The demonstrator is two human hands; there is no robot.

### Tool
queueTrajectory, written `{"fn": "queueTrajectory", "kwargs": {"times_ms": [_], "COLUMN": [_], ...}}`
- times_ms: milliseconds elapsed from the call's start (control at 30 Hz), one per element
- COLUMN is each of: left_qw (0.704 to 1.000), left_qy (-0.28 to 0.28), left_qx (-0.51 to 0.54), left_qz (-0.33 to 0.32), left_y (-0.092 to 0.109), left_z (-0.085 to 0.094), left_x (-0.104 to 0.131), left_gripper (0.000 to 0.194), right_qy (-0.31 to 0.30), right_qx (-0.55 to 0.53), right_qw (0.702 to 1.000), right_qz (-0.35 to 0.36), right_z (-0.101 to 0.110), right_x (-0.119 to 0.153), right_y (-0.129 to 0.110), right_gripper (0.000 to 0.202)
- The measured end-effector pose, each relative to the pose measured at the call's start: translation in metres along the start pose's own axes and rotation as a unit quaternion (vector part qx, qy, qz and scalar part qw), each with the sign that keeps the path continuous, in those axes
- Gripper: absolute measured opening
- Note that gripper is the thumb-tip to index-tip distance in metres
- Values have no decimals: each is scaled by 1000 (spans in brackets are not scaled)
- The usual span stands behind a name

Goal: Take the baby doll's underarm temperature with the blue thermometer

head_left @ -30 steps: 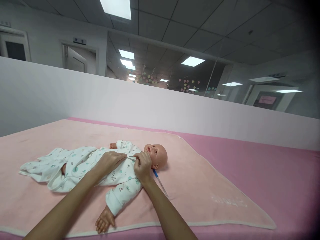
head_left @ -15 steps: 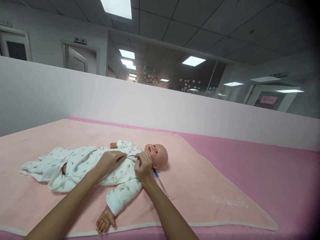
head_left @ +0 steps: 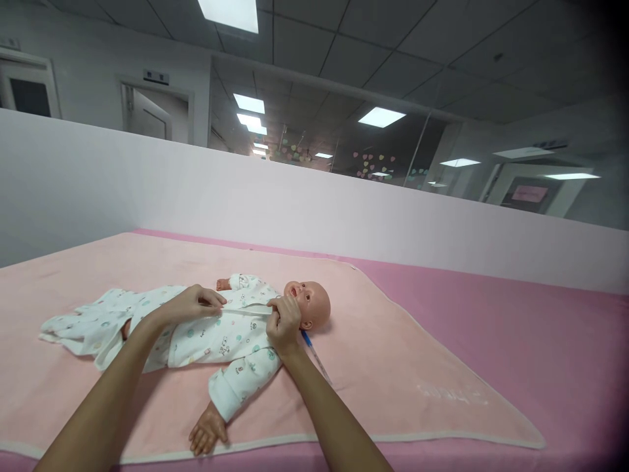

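A baby doll (head_left: 315, 305) lies on its back, head to the right, dressed in a white printed baby shirt (head_left: 230, 337) and matching pants (head_left: 111, 321). At the doll's chin, my right hand (head_left: 285, 321) pinches the shirt's front edge near the collar. My left hand (head_left: 196, 305) is lower on the front, thumb and fingers closed at the same edge, which runs as a pale strip between both hands. The doll's near arm stretches toward me, its bare hand (head_left: 208, 429) on the blanket.
A peach blanket (head_left: 393, 387) with white trim covers much of the pink mat (head_left: 540, 347). A thin stick with a blue end (head_left: 314, 354) lies beside the doll's head, partly behind my right wrist. A white partition wall (head_left: 319, 206) rises along the back.
My left hand has moved left along the shirt front, from the chest toward the waist, and the front edge is drawn out straighter. My right hand has barely moved.
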State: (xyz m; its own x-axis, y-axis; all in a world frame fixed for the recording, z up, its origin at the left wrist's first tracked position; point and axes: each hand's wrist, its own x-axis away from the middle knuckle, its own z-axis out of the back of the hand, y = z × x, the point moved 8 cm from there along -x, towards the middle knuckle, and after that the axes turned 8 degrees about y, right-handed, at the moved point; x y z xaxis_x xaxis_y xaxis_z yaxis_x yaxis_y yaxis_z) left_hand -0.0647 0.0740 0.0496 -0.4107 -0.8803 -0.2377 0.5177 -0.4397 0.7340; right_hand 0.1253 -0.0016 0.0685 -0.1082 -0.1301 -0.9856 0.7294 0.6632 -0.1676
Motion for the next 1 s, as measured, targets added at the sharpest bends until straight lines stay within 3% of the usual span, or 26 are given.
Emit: {"fn": "queueTrajectory", "kwargs": {"times_ms": [433,667,867,1000], "left_qw": [999,981,976,982], "left_qy": [5,76,38,18], "left_qx": [-35,-154,-164,-144], "left_qz": [-35,-86,-138,-122], "left_y": [-4,8,19,19], "left_z": [-3,-1,-8,-8], "left_x": [-1,0,6,9], "left_gripper": [28,25,24,22], "right_qy": [-24,-37,-28,-25], "right_qx": [15,20,11,7], "right_qw": [1000,999,999,1000], "right_qz": [-11,-11,-11,-12], "right_z": [-3,-5,-4,-5], "right_x": [1,4,4,4], "right_y": [1,2,3,4], "right_gripper": [23,23,23,23]}}
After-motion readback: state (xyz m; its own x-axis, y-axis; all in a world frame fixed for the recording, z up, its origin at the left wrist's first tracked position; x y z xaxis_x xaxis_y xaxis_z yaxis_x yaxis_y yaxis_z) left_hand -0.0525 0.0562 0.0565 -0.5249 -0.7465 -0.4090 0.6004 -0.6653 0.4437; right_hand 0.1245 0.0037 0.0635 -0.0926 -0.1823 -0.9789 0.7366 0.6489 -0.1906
